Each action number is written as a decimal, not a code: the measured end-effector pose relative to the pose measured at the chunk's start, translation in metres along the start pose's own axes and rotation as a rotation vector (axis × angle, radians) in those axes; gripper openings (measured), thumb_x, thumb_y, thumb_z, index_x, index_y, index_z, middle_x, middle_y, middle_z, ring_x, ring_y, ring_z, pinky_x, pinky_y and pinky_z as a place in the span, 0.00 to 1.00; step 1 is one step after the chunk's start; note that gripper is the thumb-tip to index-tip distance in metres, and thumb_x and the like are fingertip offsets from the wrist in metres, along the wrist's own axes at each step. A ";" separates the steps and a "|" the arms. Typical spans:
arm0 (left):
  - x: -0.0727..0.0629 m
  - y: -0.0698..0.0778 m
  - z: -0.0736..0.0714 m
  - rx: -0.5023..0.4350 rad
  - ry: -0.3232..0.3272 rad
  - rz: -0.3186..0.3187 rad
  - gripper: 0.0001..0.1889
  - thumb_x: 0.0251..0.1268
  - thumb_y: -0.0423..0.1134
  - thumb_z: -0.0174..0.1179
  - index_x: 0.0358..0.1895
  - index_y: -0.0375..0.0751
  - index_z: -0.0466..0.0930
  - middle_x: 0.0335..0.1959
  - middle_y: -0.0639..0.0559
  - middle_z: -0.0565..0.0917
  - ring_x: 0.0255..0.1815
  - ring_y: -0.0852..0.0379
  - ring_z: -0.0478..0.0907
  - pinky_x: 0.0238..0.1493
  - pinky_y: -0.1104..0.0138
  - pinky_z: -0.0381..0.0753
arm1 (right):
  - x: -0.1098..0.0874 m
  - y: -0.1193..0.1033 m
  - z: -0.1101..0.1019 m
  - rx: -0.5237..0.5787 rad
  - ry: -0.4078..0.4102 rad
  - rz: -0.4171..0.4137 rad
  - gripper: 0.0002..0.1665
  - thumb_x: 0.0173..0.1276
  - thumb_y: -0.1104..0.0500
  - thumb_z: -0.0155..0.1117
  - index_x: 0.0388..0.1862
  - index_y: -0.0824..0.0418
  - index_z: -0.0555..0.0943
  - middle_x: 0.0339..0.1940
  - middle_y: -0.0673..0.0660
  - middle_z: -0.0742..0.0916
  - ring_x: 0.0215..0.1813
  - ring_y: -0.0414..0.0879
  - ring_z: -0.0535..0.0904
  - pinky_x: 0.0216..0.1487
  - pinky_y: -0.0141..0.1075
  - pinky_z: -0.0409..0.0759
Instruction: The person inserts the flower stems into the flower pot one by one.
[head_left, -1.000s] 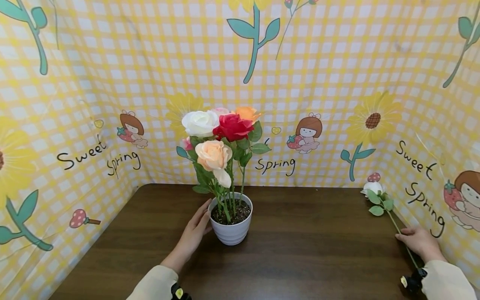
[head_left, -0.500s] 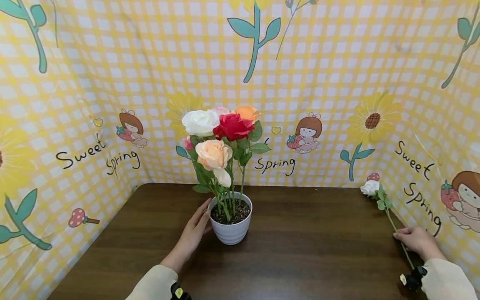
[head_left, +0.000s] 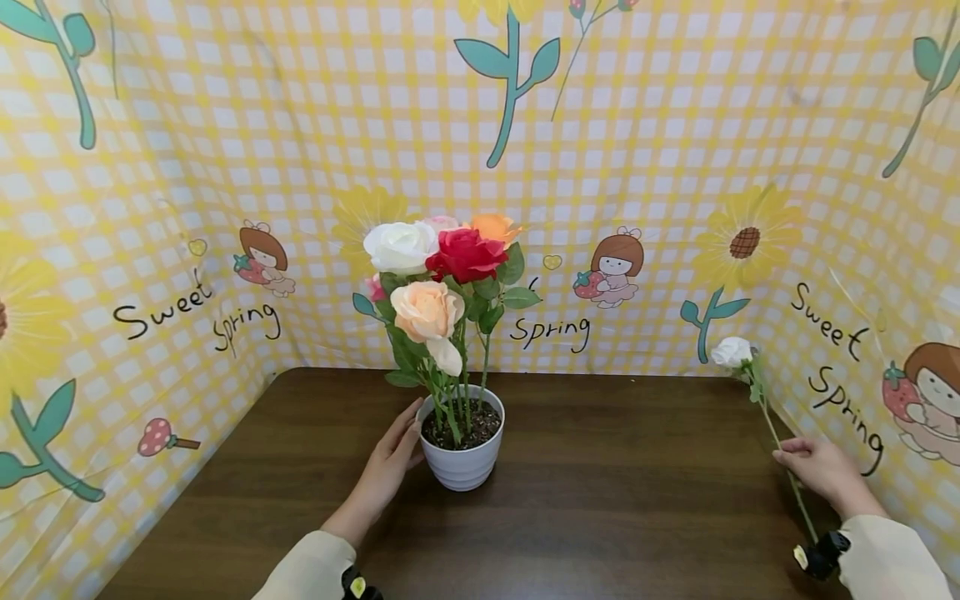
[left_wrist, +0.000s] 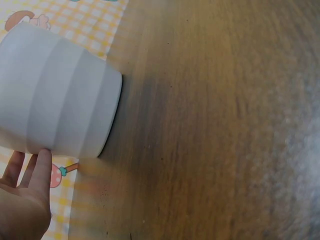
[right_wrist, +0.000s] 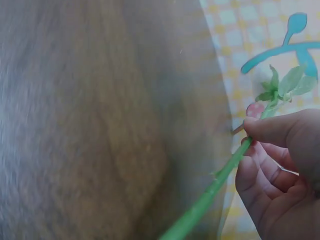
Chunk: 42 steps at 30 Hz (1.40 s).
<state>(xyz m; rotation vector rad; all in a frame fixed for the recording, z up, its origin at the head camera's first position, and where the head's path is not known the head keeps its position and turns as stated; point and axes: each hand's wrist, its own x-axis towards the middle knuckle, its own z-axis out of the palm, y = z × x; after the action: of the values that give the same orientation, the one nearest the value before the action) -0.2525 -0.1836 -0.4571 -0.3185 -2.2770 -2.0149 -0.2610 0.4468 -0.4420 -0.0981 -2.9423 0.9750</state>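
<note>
A ribbed white flowerpot (head_left: 462,467) stands upright on the table, filled with dark soil and several artificial roses. Among the blooms are a red rose (head_left: 468,254), a white one and a peach rose (head_left: 427,310). My left hand (head_left: 390,458) touches the pot's left side, its fingers fairly straight; the left wrist view shows the fingertips (left_wrist: 45,151) against the pot wall. At the right, my right hand (head_left: 825,475) pinches the green stem of a single white rose (head_left: 732,353) between thumb and fingers. In the right wrist view the stem (right_wrist: 200,205) slants down past the fingers.
The dark brown wooden table (head_left: 637,500) is walled in at the back and both sides by a yellow checked cloth (head_left: 660,150) with printed flowers and figures. The right hand is close to the right cloth wall.
The white rose in my right hand has turned and shifted left and up, its bloom lifting toward the back wall. My left hand and the pot have stayed in place.
</note>
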 end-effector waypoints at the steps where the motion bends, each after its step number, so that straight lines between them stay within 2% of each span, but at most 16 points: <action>1: 0.000 0.000 0.000 -0.001 0.001 0.000 0.26 0.83 0.49 0.45 0.79 0.56 0.59 0.78 0.44 0.57 0.75 0.41 0.57 0.63 0.45 0.73 | 0.000 -0.003 0.001 0.011 0.007 -0.011 0.29 0.77 0.54 0.56 0.54 0.85 0.73 0.40 0.73 0.85 0.32 0.48 0.83 0.32 0.40 0.81; 11: 0.000 0.000 0.000 -0.005 0.006 -0.003 0.26 0.83 0.49 0.45 0.79 0.55 0.59 0.78 0.45 0.58 0.75 0.41 0.58 0.63 0.44 0.73 | 0.001 -0.042 0.005 0.098 0.027 -0.104 0.31 0.79 0.50 0.56 0.57 0.80 0.72 0.41 0.70 0.85 0.33 0.50 0.85 0.33 0.40 0.86; 17: 0.000 0.000 0.001 0.002 0.010 -0.009 0.26 0.83 0.47 0.45 0.79 0.54 0.58 0.78 0.44 0.58 0.75 0.41 0.58 0.63 0.44 0.73 | 0.003 -0.061 0.010 0.094 0.058 -0.151 0.30 0.77 0.46 0.59 0.55 0.74 0.76 0.40 0.65 0.86 0.31 0.49 0.85 0.33 0.41 0.86; 23: 0.000 0.000 0.001 -0.003 0.009 -0.013 0.25 0.84 0.45 0.44 0.79 0.56 0.58 0.78 0.44 0.57 0.75 0.41 0.57 0.63 0.43 0.72 | 0.006 -0.081 0.017 0.168 0.085 -0.193 0.25 0.77 0.49 0.60 0.51 0.72 0.78 0.35 0.61 0.85 0.30 0.50 0.84 0.33 0.40 0.86; 30: 0.001 0.000 0.001 -0.007 0.009 -0.008 0.25 0.84 0.45 0.44 0.79 0.53 0.58 0.78 0.45 0.58 0.75 0.41 0.57 0.63 0.43 0.72 | 0.007 -0.104 0.020 0.139 0.145 -0.235 0.28 0.76 0.40 0.57 0.55 0.64 0.77 0.36 0.60 0.85 0.31 0.48 0.84 0.32 0.39 0.85; 33: 0.001 0.000 0.001 -0.007 0.007 -0.005 0.26 0.84 0.47 0.44 0.79 0.52 0.58 0.78 0.44 0.58 0.75 0.41 0.58 0.63 0.44 0.73 | 0.008 -0.112 0.022 0.174 0.182 -0.261 0.28 0.76 0.41 0.59 0.56 0.64 0.77 0.37 0.63 0.86 0.31 0.45 0.84 0.32 0.40 0.86; 36: 0.001 0.000 0.001 -0.004 0.009 -0.007 0.26 0.83 0.47 0.45 0.79 0.54 0.58 0.78 0.45 0.58 0.75 0.41 0.58 0.63 0.44 0.73 | 0.010 -0.121 0.027 0.233 0.199 -0.300 0.26 0.76 0.44 0.60 0.56 0.65 0.77 0.37 0.66 0.86 0.31 0.47 0.85 0.30 0.39 0.86; 42: 0.000 0.000 0.001 -0.002 0.011 -0.008 0.25 0.84 0.45 0.44 0.79 0.55 0.59 0.78 0.44 0.58 0.75 0.41 0.58 0.63 0.44 0.73 | 0.016 -0.142 0.041 0.287 0.184 -0.355 0.24 0.76 0.47 0.61 0.56 0.65 0.78 0.35 0.63 0.88 0.31 0.52 0.86 0.29 0.38 0.86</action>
<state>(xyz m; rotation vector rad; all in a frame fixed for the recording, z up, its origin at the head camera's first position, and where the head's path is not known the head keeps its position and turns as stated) -0.2528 -0.1830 -0.4572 -0.2977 -2.2735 -2.0178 -0.2859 0.3104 -0.3895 0.3141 -2.5033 1.2340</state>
